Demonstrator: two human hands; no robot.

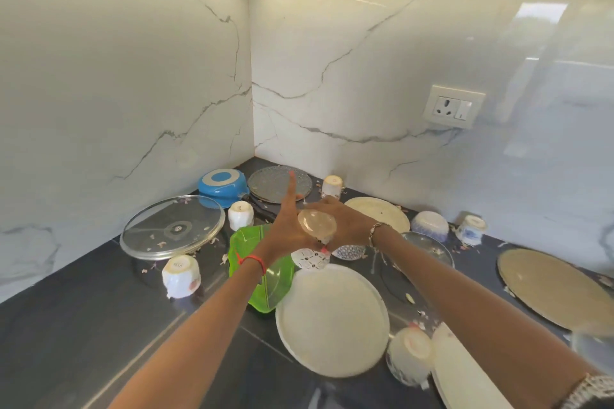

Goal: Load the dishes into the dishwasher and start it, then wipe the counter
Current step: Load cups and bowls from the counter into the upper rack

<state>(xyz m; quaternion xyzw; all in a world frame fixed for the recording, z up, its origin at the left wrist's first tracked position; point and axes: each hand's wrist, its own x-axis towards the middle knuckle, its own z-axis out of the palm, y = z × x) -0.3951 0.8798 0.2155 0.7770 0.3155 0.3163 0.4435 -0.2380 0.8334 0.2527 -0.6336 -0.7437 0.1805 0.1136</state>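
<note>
Over a dark corner counter (83,325) crowded with dishes, a person's hands meet on a small clear glass bowl (317,226), held tilted above a green tray (241,242), one round face turned toward the camera. The right hand (349,221) curls its fingers around the bowl. The left hand (282,232) lies against it, one digit straight up and the rest hidden, so its grip cannot be told. Printed marks on the bases of the upturned white cups (181,276) are too blurred to read.
</note>
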